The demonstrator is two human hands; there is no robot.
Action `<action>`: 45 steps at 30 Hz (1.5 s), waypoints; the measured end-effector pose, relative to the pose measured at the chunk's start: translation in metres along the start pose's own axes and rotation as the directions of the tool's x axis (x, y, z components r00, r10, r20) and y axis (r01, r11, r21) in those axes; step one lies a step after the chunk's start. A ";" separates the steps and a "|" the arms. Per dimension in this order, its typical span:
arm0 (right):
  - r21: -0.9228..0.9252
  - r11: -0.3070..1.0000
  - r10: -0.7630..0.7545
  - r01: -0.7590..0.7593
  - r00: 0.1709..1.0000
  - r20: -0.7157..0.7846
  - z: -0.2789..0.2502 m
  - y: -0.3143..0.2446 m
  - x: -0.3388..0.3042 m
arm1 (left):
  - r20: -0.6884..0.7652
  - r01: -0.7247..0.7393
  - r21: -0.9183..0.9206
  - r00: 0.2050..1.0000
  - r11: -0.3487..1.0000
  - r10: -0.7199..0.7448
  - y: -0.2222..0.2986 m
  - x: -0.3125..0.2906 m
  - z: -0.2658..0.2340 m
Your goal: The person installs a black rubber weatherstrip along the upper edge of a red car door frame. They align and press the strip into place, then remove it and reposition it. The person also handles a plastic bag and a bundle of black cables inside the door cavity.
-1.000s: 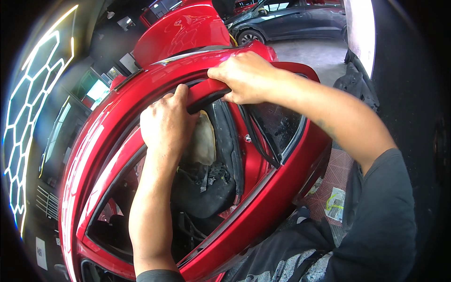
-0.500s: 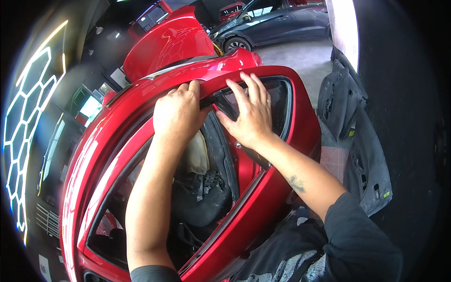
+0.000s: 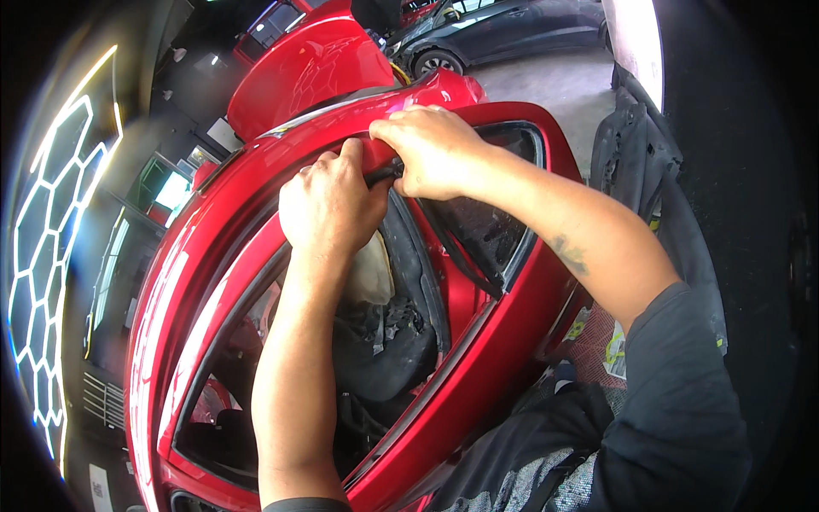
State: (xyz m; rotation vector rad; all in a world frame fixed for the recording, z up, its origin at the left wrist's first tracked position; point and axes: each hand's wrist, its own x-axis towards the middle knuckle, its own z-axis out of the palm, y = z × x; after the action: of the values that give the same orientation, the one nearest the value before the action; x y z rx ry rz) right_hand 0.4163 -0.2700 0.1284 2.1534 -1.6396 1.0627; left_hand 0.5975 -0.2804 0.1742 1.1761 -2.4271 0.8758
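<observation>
A red car door point(image 3: 478, 350) stands in front of me, its window opening without glass in the larger section. My left hand point(image 3: 328, 196) is closed over the top of the window frame, fingers on the outer side and thumb inside by a black rubber window seal point(image 3: 381, 173). Right beside it, my right hand point(image 3: 431, 158) curls over the same frame, thumb pressed to the seal from below. The fingertips partly hide where the seal meets the frame. Behind my right wrist is the small quarter window point(image 3: 495, 218), bordered by a slanting black divider strip point(image 3: 461, 256).
Past the door, a raised red panel point(image 3: 311, 77) stands at the far left. A dark grey car point(image 3: 512, 34) is parked at the back. Black trim panels point(image 3: 631, 145) lean against the right wall. Hexagonal lights point(image 3: 34, 247) glow on the left.
My right hand has gone from spread fingers over the quarter window to a closed grip farther left, beside my left hand. My left hand keeps its hold; the view has shifted slightly.
</observation>
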 end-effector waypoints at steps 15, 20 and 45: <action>0.162 0.986 0.021 -0.030 0.998 0.058 0.010 0.093 -0.016 | -0.258 -0.052 -0.884 0.883 0.464 -0.392 0.050 -0.122 0.084; -0.052 0.999 0.000 0.000 1.000 0.005 0.019 0.087 -0.015 | 0.304 0.257 -0.952 0.854 -0.165 -0.423 0.082 -0.105 0.131; 0.035 0.916 -0.400 0.400 0.917 -0.007 0.005 0.123 -0.007 | 0.400 0.401 -0.899 0.593 -0.174 -0.699 0.110 -0.075 0.077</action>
State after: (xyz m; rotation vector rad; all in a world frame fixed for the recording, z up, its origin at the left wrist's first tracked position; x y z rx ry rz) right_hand 0.3057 -0.3100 0.0917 2.3694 -1.1092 0.9672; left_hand 0.5565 -0.2325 0.0337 1.1540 -1.2353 -0.8353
